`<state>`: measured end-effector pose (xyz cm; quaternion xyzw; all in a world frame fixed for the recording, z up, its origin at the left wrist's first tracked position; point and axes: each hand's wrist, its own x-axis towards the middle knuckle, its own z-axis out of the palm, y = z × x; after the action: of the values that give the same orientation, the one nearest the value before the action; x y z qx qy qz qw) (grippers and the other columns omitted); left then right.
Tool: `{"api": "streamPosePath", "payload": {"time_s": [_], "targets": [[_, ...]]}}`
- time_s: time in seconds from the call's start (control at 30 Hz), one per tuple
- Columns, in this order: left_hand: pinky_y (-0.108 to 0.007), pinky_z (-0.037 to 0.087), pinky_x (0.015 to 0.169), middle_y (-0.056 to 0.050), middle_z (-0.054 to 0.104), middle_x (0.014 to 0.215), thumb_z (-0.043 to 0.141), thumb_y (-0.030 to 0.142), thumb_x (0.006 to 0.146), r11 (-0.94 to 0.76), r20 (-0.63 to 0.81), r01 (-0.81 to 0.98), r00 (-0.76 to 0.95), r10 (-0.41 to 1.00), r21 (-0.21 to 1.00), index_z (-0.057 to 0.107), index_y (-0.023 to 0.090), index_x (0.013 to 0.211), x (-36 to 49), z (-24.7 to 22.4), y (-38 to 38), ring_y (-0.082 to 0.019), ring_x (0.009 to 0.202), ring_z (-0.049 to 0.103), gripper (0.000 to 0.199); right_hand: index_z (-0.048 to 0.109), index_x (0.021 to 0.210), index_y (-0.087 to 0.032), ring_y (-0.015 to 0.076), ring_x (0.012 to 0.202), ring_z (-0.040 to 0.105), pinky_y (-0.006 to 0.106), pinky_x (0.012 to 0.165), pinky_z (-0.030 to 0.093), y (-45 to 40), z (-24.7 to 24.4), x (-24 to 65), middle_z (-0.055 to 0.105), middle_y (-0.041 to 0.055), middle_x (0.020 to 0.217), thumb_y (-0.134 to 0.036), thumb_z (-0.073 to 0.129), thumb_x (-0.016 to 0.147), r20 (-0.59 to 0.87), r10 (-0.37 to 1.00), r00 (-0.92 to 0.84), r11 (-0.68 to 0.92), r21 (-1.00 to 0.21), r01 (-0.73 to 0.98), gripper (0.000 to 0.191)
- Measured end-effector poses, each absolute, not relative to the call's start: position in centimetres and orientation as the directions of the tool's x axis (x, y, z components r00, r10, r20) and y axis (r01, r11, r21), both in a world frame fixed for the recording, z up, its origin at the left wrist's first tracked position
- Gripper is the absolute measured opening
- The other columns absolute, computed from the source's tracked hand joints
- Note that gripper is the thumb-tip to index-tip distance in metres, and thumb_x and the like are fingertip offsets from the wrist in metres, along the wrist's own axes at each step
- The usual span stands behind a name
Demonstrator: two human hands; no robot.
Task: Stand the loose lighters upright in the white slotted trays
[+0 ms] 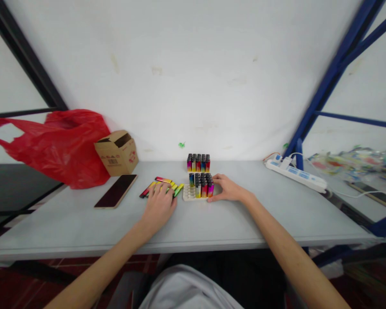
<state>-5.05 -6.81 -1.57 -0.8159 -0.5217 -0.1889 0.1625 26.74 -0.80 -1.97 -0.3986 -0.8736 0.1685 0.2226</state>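
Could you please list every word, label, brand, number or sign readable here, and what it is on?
No text is legible.
Cardboard box: printed marks, apparently including a barcode; too small and blurred.
Wall: green mark, no readable word.
Lighters and power strip: no readable lettering.

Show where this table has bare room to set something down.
Bare table shows between the right hand and the power strip, and between the white tray and front edge. Crowded: around the left hand and loose lighters, and back left, with the red bag and carton.
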Motion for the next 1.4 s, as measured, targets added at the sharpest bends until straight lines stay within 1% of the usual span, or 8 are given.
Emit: {"api": "streamPosePath", "payload": {"time_s": [0.17, 0.3, 0.5, 0.7, 0.8, 0.93, 1.07, 1.4], "targets": [[-0.054, 0.046, 0.111, -0.014, 0.074, 0.118, 0.054, 0.022, 0.095, -0.367, 0.519, 0.922, 0.374, 0.769, -0.122, 0.076, 0.023, 0.094, -5.7, -1.8, -8.2, -0.036, 0.121, 0.062, 0.021, 0.073, 0.133, -0.019, 0.0346, 0.121, 0.061, 0.05, 0.112, 0.047, -0.9, -1.9, 26.7, 0.066, 0.015, 0.129, -0.069, 0.087, 0.075, 0.257, 0.77, -0.584, 0.627, -0.475, 0.618, 0.078], [-0.052, 0.05, 0.105, -0.015, 0.077, 0.108, 0.048, 0.027, 0.1, -0.358, 0.56, 0.934, 0.305, 0.77, -0.017, 0.072, 0.021, 0.1, -7.0, -1.1, -9.2, -0.036, 0.114, 0.068, 0.025, 0.072, 0.134, -0.018, 0.035, 0.121, 0.06, 0.051, 0.113, 0.046, -0.9, -1.8, 26.6, 0.066, 0.0154, 0.13, -0.069, 0.087, 0.074, 0.247, 0.774, -0.583, 0.622, -0.473, 0.624, 0.08], [-0.041, 0.058, 0.084, -0.01, 0.08, 0.097, 0.05, 0.05, 0.099, -0.358, 0.469, 0.777, 0.092, 0.878, 0.517, 0.065, 0.022, 0.102, -9.2, 2.5, -7.1, -0.029, 0.09, 0.076, 0.032, 0.073, 0.133, -0.019, 0.0349, 0.121, 0.06, 0.05, 0.112, 0.046, -0.8, -1.8, 26.7, 0.066, 0.015, 0.129, -0.069, 0.087, 0.075, 0.248, 0.77, -0.588, 0.625, -0.477, 0.617, 0.078], [-0.036, 0.061, 0.073, -0.01, 0.081, 0.09, 0.073, 0.066, 0.083, -0.23, 0.219, 0.152, 0.087, 0.972, 0.961, 0.054, 0.022, 0.095, -6.6, 5.7, -1.5, -0.027, 0.085, 0.078, 0.049, 0.073, 0.134, -0.02, 0.0347, 0.121, 0.059, 0.051, 0.111, 0.047, -0.8, -2.1, 26.8, 0.064, 0.0147, 0.129, -0.068, 0.089, 0.073, 0.254, 0.77, -0.585, 0.626, -0.479, 0.616, 0.079], [-0.029, 0.056, 0.055, -0.001, 0.074, 0.073, 0.073, 0.065, 0.084, -0.145, 0.141, 0.001, 0.211, 0.967, 0.989, 0.05, 0.024, 0.098, -3.8, 5.8, 0.3, -0.021, 0.062, 0.073, 0.049, 0.073, 0.134, -0.02, 0.0349, 0.121, 0.059, 0.051, 0.111, 0.047, -0.8, -2.0, 26.7, 0.064, 0.0151, 0.129, -0.067, 0.089, 0.072, 0.252, 0.774, -0.58, 0.622, -0.47, 0.626, 0.08], [-0.02, 0.039, 0.036, 0.01, 0.054, 0.055, 0.065, 0.07, 0.089, -0.106, 0.09, 0.024, 0.368, 0.925, 0.994, 0.048, 0.026, 0.1, -1.6, 3.8, 0.7, -0.01, 0.034, 0.044, 0.048, 0.073, 0.135, -0.021, 0.0344, 0.121, 0.059, 0.05, 0.111, 0.047, -0.9, -1.9, 26.6, 0.065, 0.0149, 0.13, -0.064, 0.091, 0.072, 0.253, 0.777, -0.577, 0.62, -0.465, 0.632, 0.078], [-0.015, 0.022, 0.032, 0.014, 0.037, 0.054, 0.069, 0.071, 0.086, -0.062, 0.035, 0.07, 0.33, 0.943, 0.996, 0.048, 0.026, 0.094, -1.8, 1.5, 0.7, -0.006, 0.034, 0.027, 0.051, 0.073, 0.134, -0.02, 0.0344, 0.121, 0.06, 0.05, 0.111, 0.048, -0.8, -2.1, 26.6, 0.065, 0.0151, 0.129, -0.064, 0.092, 0.071, 0.255, 0.777, -0.576, 0.621, -0.461, 0.634, 0.079], [-0.022, 0.019, 0.039, 0.01, 0.029, 0.052, 0.062, 0.063, 0.083, -0.108, 0.076, 0.123, 0.243, 0.967, 0.986, 0.041, 0.024, 0.065, -2.2, 0.2, 0.2, -0.007, 0.041, 0.024, 0.048, 0.073, 0.133, -0.02, 0.0344, 0.121, 0.06, 0.051, 0.112, 0.048, -1.0, -1.8, 26.7, 0.065, 0.0146, 0.129, -0.065, 0.091, 0.071, 0.243, 0.78, -0.576, 0.614, -0.47, 0.634, 0.079]]}}
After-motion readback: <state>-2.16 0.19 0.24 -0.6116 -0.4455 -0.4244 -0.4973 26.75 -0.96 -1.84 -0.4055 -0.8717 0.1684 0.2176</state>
